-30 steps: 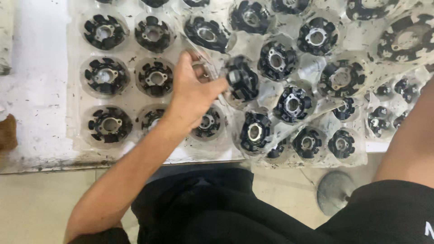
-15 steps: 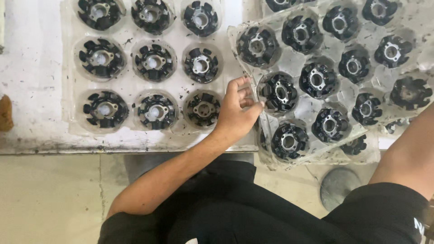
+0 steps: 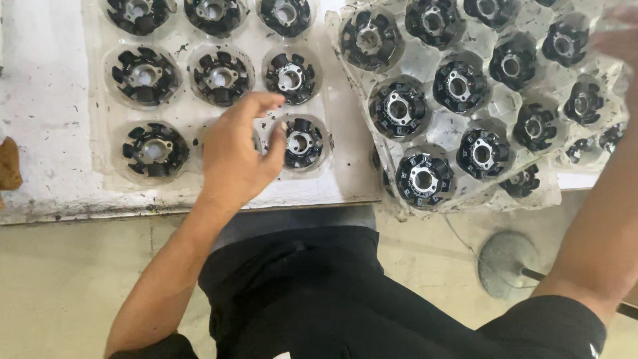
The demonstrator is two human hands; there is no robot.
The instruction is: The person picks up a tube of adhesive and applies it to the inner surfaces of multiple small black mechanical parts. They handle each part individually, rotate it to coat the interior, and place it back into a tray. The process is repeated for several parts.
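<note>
I am seeing the left hand's [image 3: 232, 156] fingers [image 3: 256, 105] curling loosely apart, pinching nothing, hovering over a black round part [image 3: 300, 143] in the clear left tray [image 3: 339, 174] on the white table [image 3: 40, 133]; the right hand [image 3: 619, 41] is blurring at the tilted right tray's [image 3: 425, 60] far edge, its fingers' state I cannot tell.

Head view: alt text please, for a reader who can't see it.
A person's left hand, open, hovers over black round parts seated in a clear plastic tray on a white table. A second filled tray overhangs the table edge; the right hand is blurred at its far corner.
</note>
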